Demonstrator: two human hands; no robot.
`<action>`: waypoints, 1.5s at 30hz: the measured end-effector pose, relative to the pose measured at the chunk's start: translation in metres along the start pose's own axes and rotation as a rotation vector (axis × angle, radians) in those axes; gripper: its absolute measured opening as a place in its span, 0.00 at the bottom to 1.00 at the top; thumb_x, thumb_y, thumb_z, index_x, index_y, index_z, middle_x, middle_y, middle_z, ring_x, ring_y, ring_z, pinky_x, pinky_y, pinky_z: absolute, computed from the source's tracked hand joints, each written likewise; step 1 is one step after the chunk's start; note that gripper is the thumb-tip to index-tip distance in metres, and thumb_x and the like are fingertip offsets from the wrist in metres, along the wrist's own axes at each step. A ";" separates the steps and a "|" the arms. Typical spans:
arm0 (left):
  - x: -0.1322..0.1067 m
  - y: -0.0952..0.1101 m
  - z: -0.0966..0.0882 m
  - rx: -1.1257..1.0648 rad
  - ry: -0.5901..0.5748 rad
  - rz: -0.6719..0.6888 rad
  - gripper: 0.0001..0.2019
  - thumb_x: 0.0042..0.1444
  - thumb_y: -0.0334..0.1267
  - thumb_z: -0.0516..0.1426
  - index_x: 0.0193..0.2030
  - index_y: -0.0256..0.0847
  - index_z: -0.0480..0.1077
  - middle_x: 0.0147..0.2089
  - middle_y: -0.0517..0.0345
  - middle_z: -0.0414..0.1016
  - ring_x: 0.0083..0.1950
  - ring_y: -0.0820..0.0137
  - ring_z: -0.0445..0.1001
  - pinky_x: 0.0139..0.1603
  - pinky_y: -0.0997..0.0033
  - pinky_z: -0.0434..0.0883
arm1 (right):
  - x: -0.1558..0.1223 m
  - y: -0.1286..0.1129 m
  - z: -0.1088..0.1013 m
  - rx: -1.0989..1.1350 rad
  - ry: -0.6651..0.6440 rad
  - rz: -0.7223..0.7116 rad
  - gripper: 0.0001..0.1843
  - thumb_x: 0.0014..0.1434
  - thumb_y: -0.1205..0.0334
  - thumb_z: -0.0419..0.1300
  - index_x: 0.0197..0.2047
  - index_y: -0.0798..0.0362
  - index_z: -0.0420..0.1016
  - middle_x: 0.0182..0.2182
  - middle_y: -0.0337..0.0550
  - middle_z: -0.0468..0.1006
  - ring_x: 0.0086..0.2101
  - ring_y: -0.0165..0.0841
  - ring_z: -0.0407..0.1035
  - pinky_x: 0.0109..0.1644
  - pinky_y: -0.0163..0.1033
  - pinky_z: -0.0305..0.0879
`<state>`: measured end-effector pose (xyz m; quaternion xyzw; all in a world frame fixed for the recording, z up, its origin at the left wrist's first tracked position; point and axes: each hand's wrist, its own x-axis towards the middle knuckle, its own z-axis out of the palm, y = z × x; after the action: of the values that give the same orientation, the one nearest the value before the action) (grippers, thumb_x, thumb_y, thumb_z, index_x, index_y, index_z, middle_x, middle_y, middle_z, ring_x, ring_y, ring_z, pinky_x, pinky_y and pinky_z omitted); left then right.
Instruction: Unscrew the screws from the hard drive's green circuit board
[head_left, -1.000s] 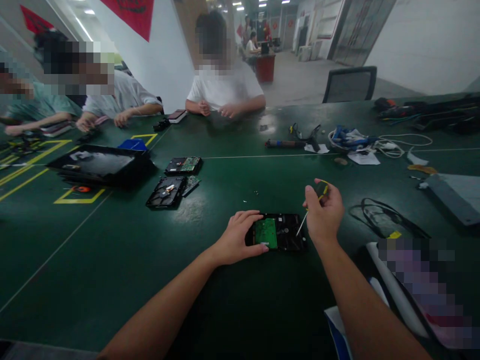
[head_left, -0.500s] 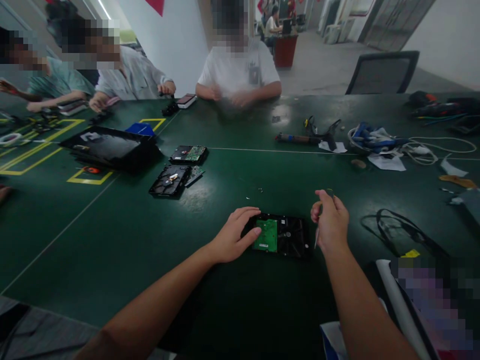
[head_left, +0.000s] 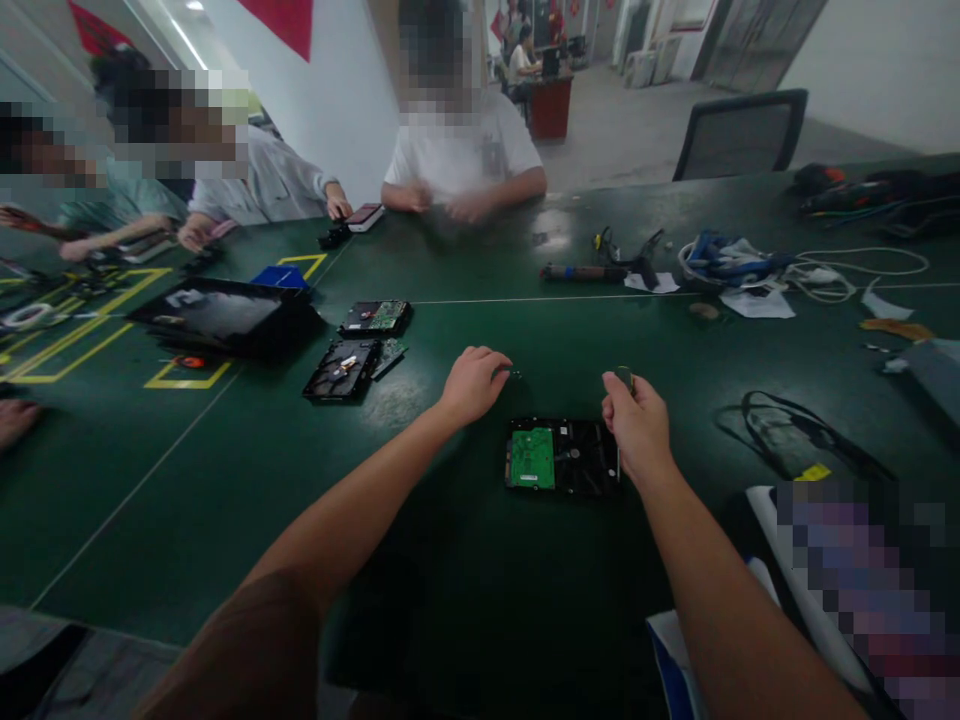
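A hard drive [head_left: 589, 455] lies flat on the green table in front of me, its green circuit board [head_left: 532, 458] facing up. My left hand [head_left: 474, 385] is beyond its upper left corner, not touching it. The thumb and fingers curve toward a few tiny screws [head_left: 517, 374], with a small gap between the tips. My right hand [head_left: 637, 420] is closed around a thin screwdriver [head_left: 619, 466]. Its slim metal shaft points down beside the drive's right end; whether the tip touches anything is unclear.
Two more drives [head_left: 341, 370] and a loose circuit board [head_left: 390, 357] lie left of centre, near a black tray [head_left: 225, 310]. Cables [head_left: 780, 430], a bundled blue-white item [head_left: 720, 262] and a dark rod-like tool [head_left: 585, 272] lie to the right. Several people sit across the table.
My left hand has lifted off the hard drive and moved up toward the tiny screws. My right hand still holds the screwdriver, now closer to the drive's right end. The view has shifted slightly.
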<state>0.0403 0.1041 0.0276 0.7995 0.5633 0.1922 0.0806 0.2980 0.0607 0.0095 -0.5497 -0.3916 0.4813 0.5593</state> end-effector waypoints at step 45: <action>0.019 -0.003 0.018 0.103 -0.090 -0.117 0.07 0.66 0.39 0.58 0.44 0.44 0.78 0.45 0.51 0.79 0.51 0.59 0.74 0.54 0.60 0.70 | 0.000 -0.005 0.001 0.151 0.047 0.035 0.12 0.58 0.53 0.68 0.35 0.49 0.71 0.19 0.30 0.66 0.19 0.23 0.57 0.19 0.31 0.50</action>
<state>0.0499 0.1248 0.0144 0.7760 0.6142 0.1218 0.0759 0.2974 0.0612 0.0147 -0.5239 -0.3313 0.5063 0.5996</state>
